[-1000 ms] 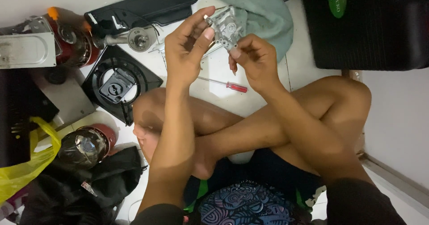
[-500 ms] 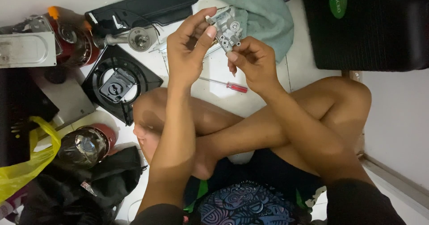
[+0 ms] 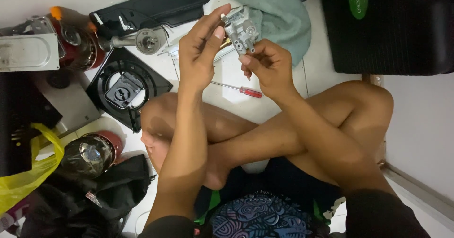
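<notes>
Lower centre: the person's crossed bare legs point(image 3: 283, 134) above patterned dark shorts point(image 3: 265, 219), seated on a white tiled floor point(image 3: 236, 77). Lower left: a black bag point(image 3: 94, 195), a yellow plastic bag point(image 3: 23, 171) and a domed metal part on a red base point(image 3: 92, 153).

Centre, raised above the knees: the left hand point(image 3: 201, 53), thumb and fingers closed on the left side of a small grey cast-metal valve block point(image 3: 240, 27) with several round ports. The right hand point(image 3: 267, 67) is closed under it, fingertips pinched at the lower ports. The block sits upper centre of the frame, clear of the floor.

Handling note: the block is best kept steady in the left hand, ports turned to the eye, while the right fingertips work one port at a time, over the lap so a loose piece is not lost.

On the floor beyond: a red-handled screwdriver point(image 3: 236, 89); left of it a black square plate with a round opening point(image 3: 125, 89); a metal fitting with a round flange point(image 3: 142, 40); a black flat case point(image 3: 156, 6); a pale green cloth point(image 3: 279, 15); upper right, a black ribbed mat point(image 3: 397, 30).

Compared with half a second earlier, both hands remain on the block in nearly the same pose; the block appears marginally turned.
</notes>
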